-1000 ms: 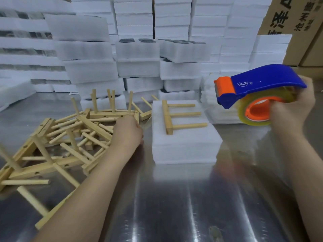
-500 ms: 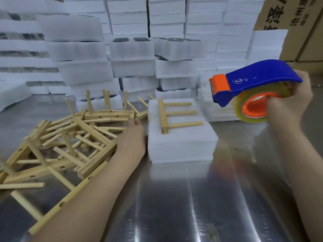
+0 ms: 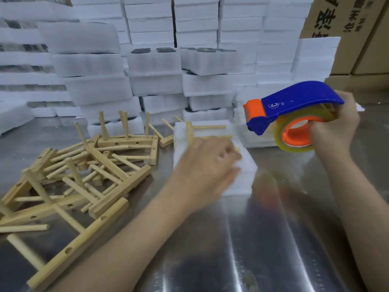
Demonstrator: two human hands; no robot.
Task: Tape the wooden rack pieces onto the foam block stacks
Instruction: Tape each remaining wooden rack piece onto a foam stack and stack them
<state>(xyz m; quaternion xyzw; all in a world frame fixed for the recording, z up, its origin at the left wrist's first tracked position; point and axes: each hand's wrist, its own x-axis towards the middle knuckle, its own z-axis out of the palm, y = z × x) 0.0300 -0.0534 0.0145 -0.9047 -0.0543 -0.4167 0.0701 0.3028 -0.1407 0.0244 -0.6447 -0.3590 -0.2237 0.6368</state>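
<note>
A white foam block stack (image 3: 244, 175) lies in the middle of the steel table. On top of it rests a wooden rack piece (image 3: 202, 128) with pegs pointing right. My left hand (image 3: 207, 167) lies over the stack and the rack's near pegs, blurred, with fingers spread toward the right; whether it grips anything is unclear. My right hand (image 3: 336, 125) holds a blue and orange tape dispenser (image 3: 292, 106) with a clear tape roll, raised just right of the stack, cutter end pointing left.
A loose pile of wooden rack pieces (image 3: 84, 171) covers the left of the steel table (image 3: 242, 249). Stacked foam blocks (image 3: 155, 66) wall off the back. Cardboard boxes (image 3: 347, 28) stand at the far right.
My left hand has left the wooden pile and moved right onto the foam stack and rack piece. The tape dispenser has stayed raised at the right.
</note>
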